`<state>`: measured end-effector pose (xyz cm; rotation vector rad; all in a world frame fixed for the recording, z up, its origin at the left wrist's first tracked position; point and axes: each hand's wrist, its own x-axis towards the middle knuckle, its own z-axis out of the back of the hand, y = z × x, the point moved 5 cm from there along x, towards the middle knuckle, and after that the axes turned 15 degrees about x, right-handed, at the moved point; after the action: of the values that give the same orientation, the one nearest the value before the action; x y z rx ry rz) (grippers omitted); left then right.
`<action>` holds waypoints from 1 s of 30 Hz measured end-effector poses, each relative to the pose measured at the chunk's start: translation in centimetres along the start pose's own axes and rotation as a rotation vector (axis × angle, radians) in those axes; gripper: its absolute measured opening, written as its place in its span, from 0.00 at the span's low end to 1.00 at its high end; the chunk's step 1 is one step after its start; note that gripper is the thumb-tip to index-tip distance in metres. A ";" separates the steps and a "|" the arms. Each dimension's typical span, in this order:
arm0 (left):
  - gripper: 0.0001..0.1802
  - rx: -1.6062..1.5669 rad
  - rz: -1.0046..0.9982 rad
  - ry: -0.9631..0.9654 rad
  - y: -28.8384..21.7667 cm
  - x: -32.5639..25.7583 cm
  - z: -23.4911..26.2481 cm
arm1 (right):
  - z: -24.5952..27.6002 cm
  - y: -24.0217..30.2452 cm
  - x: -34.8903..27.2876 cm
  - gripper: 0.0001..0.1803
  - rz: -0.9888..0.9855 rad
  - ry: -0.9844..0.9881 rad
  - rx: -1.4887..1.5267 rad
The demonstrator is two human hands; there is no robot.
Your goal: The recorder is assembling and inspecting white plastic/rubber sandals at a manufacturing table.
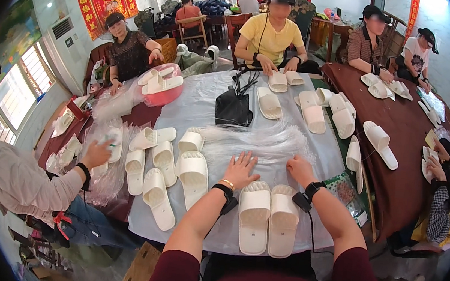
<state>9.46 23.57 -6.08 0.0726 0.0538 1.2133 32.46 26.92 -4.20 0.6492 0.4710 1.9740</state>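
A pile of clear plastic bags (260,144) lies on the sheet-covered table before me. My left hand (240,169) rests flat at its near edge, fingers spread, holding nothing. At the pile's right corner, my right hand (301,171) is curled, fingertips bent inward; whatever they hold, if anything, is hidden. Nearest me, between my forearms, a left white slipper (253,220) and a right white slipper (283,223) stand side by side, toes pointing away. Left of my left arm sit several more white slippers (192,178), some tilted against each other.
A black bag (234,106) lies beyond the plastic pile. More slippers (313,111) stand at the far right, near a brown-covered table (394,197). A pink basin (164,93) holds slippers at the far left. A person's arm (40,176) reaches in from the left; several people sit around.
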 end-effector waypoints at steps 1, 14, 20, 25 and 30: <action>0.41 -0.001 0.002 0.007 0.1 0.0 -0.3 | 0.0 0.0 0.0 0.04 0.015 -0.002 0.005; 0.41 -0.054 0.039 0.010 1.3 0.0 -1.2 | 8.3 -3.6 0.9 0.08 -0.288 -0.551 0.947; 0.41 -0.081 0.028 0.046 0.8 -0.1 -0.9 | 11.3 -9.0 0.0 0.06 -0.345 -0.768 1.205; 0.41 -0.090 0.055 0.052 0.2 -0.5 -0.7 | 15.0 -15.6 -1.5 0.06 -0.310 -1.026 1.432; 0.42 -0.056 0.009 0.017 -0.6 0.6 -0.8 | 19.9 -11.5 -3.8 0.09 -0.204 -0.988 1.439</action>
<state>10.15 23.91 -6.93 0.0136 0.0342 1.2237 54.18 29.87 3.87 2.1504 1.1932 0.6291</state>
